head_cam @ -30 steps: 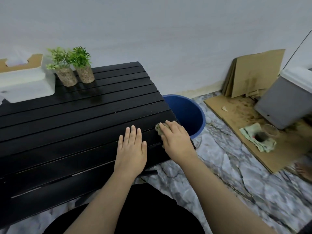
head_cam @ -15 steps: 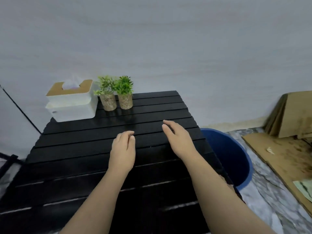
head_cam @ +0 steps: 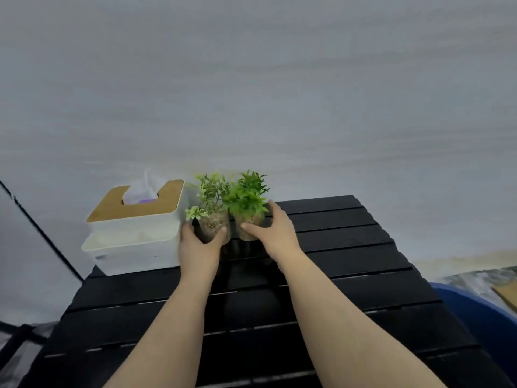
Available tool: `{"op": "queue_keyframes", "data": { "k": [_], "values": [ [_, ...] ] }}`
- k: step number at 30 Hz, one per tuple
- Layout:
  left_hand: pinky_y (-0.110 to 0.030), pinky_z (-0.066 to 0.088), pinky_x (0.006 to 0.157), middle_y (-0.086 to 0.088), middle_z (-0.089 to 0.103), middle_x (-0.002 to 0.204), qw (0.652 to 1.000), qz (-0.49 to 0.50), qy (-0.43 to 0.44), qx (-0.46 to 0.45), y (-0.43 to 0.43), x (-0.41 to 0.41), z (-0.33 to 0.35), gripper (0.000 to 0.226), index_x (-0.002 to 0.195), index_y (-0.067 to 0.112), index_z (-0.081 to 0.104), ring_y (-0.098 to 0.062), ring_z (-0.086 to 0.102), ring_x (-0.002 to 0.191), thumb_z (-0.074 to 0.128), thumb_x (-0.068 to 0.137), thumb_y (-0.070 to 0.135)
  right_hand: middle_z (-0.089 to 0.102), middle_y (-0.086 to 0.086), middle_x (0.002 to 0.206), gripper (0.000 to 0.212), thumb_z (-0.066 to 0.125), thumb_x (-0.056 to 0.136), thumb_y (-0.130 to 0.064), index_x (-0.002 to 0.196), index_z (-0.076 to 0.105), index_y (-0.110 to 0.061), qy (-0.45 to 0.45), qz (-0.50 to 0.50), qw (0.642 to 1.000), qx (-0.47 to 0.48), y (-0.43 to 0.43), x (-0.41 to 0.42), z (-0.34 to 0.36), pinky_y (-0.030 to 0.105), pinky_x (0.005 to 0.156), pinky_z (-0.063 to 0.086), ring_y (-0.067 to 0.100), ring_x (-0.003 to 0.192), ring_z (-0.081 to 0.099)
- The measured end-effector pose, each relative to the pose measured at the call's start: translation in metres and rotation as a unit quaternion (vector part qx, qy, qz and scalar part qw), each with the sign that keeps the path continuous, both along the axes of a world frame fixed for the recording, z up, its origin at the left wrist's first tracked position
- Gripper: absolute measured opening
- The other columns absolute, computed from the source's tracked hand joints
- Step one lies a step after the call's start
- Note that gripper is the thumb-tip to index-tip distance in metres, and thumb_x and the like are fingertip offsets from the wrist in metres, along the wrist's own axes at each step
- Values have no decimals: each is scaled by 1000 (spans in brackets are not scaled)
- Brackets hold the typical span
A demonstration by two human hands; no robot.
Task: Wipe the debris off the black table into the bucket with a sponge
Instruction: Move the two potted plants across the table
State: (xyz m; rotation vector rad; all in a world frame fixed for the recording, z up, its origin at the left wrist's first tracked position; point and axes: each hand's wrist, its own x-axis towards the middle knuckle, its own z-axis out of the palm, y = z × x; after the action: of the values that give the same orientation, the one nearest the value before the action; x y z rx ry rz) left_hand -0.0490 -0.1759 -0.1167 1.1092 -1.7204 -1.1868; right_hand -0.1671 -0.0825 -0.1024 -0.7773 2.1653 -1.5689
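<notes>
The black table (head_cam: 349, 261) fills the lower middle of the room before me, its slats running crosswise and its far edge close to the pale wall (head_cam: 279, 79). The blue bucket (head_cam: 481, 312) stands on the floor just off the table's right edge. Only part of its rim and wall shows at the lower right.

Both hands are at the table's far end, on two small potted plants that stand side by side, their leaves touching. The left hand (head_cam: 200, 247) grips the left plant (head_cam: 214, 224) round its pot, thumb on the pot's right side and fingers curled round its left. The right hand (head_cam: 275, 233) holds the right plant (head_cam: 247, 197) the same way, thumb across the front of the pot and fingers wrapped behind it under the leaves. I cannot tell whether the pots rest on the slats or are just lifted.

Both forearms stretch across the middle of the table.

A white tissue box (head_cam: 134, 236) with a wooden lid sits on the far left corner, a tissue poking from its slot. It is just beside the left plant, and the left hand's fingers are squeezed in between.

A thin black pole (head_cam: 42, 233) slants down the wall on the left. Past the bucket lie a strip of marbled floor (head_cam: 470, 278) and a corner of cardboard (head_cam: 506, 296).
</notes>
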Motion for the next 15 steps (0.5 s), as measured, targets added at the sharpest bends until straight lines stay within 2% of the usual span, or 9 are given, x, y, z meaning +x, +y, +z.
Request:
{"op": "queue_keyframes", "data": {
  "k": [3,6,9,12,15],
  "values": [
    [-31,43,86,-4,56,125,1000,9,11,-24,-3,-9,-3,67,125,20,40,-23,55,109,75,69,35,47,3,138,96,77,63,-48,142,24,-29,36,10,998,58,-13,-3,-2,48,105,36,26,129,39],
    [-32,44,81,-6,59,119,999,18,-1,-37,-5,-12,-6,64,120,19,44,-26,58,103,75,68,37,58,3,119,81,74,62,-49,130,35,-32,85,-8,992,95,-18,0,-3,43,95,36,30,118,45],
    [-32,45,83,-3,61,116,999,16,13,-37,-6,-11,-9,58,115,20,47,-22,58,101,77,67,36,55,0,106,63,78,62,-42,114,44,-30,51,-21,997,49,-13,-2,-3,43,95,43,28,109,50],
    [-31,44,80,1,61,109,999,13,0,-51,-3,-17,-7,51,105,26,49,-17,57,94,77,64,39,57,7,116,64,81,61,-34,115,46,-27,-16,-26,999,-26,7,-17,-4,42,92,50,25,105,56],
    [-32,47,83,1,63,107,999,-20,-1,-40,12,-42,-3,56,109,24,52,-18,60,95,78,62,42,61,5,114,67,82,61,-33,117,47,-25,-13,-55,997,-45,39,-48,-2,38,89,50,23,104,58]
  ]
}}
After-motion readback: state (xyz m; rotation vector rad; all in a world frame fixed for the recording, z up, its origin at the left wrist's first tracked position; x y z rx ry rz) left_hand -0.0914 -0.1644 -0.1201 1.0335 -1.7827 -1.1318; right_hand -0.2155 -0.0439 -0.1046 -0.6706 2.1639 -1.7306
